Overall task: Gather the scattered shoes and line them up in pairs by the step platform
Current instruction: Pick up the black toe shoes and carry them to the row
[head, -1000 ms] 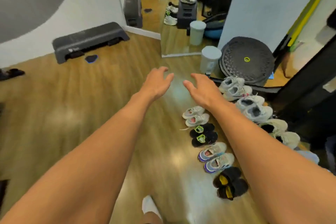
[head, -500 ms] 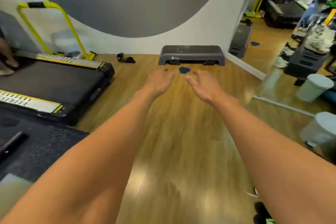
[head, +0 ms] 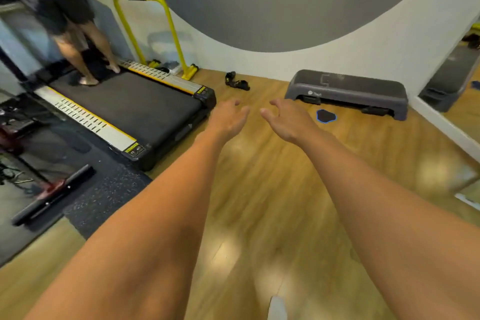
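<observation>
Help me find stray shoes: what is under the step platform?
Under the step platform only its dark support blocks show; the gap between them is in shadow, so anything lying deeper is hidden.

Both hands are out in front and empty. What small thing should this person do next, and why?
Probably step forward and reach down for the dark pair of shoes by the white wall. The left hand and right hand hold nothing, and those shoes lie askew on the wooden floor, left of the grey step platform, not lined up beside it.
</observation>
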Available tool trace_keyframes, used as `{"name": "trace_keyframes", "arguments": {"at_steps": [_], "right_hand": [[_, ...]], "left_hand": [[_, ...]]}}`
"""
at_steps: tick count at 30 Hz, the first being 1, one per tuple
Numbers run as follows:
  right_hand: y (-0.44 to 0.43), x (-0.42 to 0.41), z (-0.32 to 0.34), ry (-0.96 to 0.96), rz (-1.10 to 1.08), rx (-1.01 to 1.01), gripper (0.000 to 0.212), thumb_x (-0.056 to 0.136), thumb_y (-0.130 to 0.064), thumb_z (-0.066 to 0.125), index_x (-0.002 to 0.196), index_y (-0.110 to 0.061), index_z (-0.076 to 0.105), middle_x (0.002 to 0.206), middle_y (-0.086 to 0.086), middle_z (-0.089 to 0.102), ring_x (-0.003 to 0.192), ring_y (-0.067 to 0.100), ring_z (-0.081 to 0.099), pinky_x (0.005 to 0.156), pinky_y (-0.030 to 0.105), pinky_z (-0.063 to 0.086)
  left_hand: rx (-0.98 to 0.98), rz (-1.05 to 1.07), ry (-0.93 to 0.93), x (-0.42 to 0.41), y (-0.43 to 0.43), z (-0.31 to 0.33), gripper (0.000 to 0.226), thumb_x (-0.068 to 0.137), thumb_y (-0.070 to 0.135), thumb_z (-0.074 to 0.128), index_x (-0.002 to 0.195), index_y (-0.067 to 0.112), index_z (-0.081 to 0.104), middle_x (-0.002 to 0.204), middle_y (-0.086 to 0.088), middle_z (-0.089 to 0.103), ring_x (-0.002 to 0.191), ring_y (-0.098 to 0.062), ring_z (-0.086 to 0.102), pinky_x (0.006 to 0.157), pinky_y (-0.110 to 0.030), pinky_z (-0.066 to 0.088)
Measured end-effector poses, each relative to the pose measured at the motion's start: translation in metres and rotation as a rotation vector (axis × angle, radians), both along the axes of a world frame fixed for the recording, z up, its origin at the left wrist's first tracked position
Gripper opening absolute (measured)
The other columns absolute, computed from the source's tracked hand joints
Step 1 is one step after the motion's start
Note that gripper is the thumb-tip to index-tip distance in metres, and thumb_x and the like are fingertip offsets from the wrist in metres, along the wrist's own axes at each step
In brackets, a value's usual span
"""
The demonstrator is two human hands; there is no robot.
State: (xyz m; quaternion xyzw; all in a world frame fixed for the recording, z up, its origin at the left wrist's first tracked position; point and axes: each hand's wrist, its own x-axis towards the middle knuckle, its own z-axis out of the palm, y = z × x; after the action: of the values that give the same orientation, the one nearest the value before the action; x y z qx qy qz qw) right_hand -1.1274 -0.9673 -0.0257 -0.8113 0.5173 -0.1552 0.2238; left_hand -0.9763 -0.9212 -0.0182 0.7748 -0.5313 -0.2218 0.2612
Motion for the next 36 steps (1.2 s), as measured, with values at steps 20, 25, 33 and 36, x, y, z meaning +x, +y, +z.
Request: {"name": "trace_keyframes", "arguments": {"at_steps": [20, 25, 33, 36], "right_hand": [[-0.405, 0.151, -0.020, 0.126, 0.180, 0.032, 0.063, 0.095, -0.050, 0.046, 0.147, -0.016, 0.036, 0.149, 0.008, 0.039, 0.136, 0.027, 0.037, 0.108, 0.039, 0.035], [-0.512, 0.186, -0.018, 0.134, 0.194, 0.027, 0.062, 0.094, -0.050, 0.048, 0.146, -0.018, 0.037, 0.147, 0.008, 0.043, 0.134, 0.028, 0.040, 0.107, 0.040, 0.037], [-0.686, 0.239, -0.029, 0.126, 0.276, 0.046, 0.065, 0.092, -0.052, 0.049, 0.145, -0.017, 0.038, 0.147, 0.010, 0.042, 0.132, 0.030, 0.041, 0.104, 0.041, 0.038], [-0.748, 0.257, -0.025, 0.108, 0.300, 0.038, 0.064, 0.093, -0.051, 0.050, 0.145, -0.016, 0.038, 0.146, 0.011, 0.043, 0.132, 0.030, 0.042, 0.104, 0.041, 0.038]], "left_hand": [[0.004, 0.176, 0.047, 0.142, -0.383, -0.025, 0.048, 0.097, 0.037, 0.047, 0.139, 0.014, 0.047, 0.141, -0.010, 0.049, 0.127, -0.026, 0.047, 0.099, -0.033, 0.037], [0.001, 0.191, 0.042, 0.178, -0.488, -0.019, 0.048, 0.097, 0.038, 0.048, 0.139, 0.015, 0.047, 0.141, -0.010, 0.049, 0.127, -0.026, 0.047, 0.102, -0.034, 0.037], [0.031, 0.279, 0.049, 0.219, -0.642, -0.028, 0.049, 0.097, 0.038, 0.048, 0.140, 0.014, 0.045, 0.142, -0.011, 0.047, 0.130, -0.027, 0.044, 0.107, -0.037, 0.036], [0.048, 0.314, 0.025, 0.239, -0.698, -0.029, 0.051, 0.097, 0.041, 0.046, 0.141, 0.015, 0.044, 0.145, -0.010, 0.046, 0.132, -0.027, 0.043, 0.108, -0.037, 0.035]]}}
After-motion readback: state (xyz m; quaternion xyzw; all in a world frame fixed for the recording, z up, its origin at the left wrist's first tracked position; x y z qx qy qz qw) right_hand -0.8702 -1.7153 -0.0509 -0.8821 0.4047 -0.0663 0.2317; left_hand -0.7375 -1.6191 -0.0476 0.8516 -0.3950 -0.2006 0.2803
